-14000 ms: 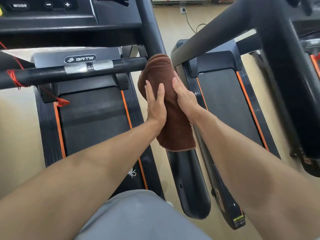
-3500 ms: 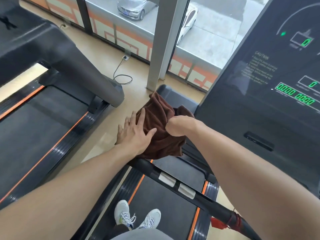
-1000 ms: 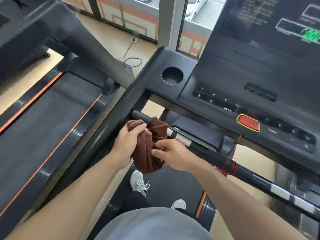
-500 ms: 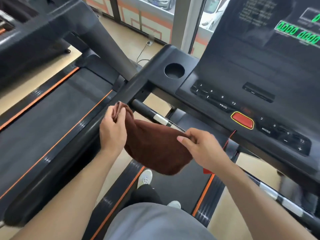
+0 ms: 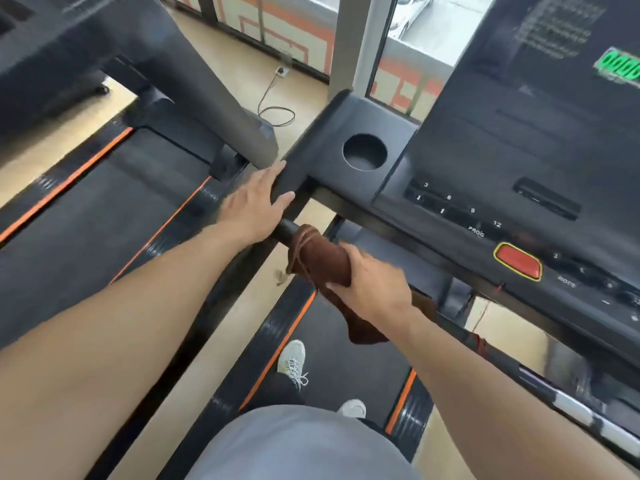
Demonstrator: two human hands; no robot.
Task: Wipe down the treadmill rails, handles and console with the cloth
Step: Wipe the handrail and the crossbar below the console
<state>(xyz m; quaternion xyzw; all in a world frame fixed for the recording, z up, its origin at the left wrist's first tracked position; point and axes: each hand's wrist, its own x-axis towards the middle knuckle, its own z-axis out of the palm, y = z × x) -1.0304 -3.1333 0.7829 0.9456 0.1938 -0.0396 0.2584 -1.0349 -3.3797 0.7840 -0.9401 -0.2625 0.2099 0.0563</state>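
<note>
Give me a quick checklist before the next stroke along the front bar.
1. Cloth wrapped on the bar: ok, it covers the bar near its left end.
2. Right hand gripping cloth: ok, fingers curled over it.
3. Left hand steadying: ok, flat on the side rail, holding nothing.
4. Loose cloth tail: not ok, one end hangs below the bar over the belt.
5. Path to the right: not ok, a red cord is tied round the bar.
6. Red button clear of hands: ok.
</note>
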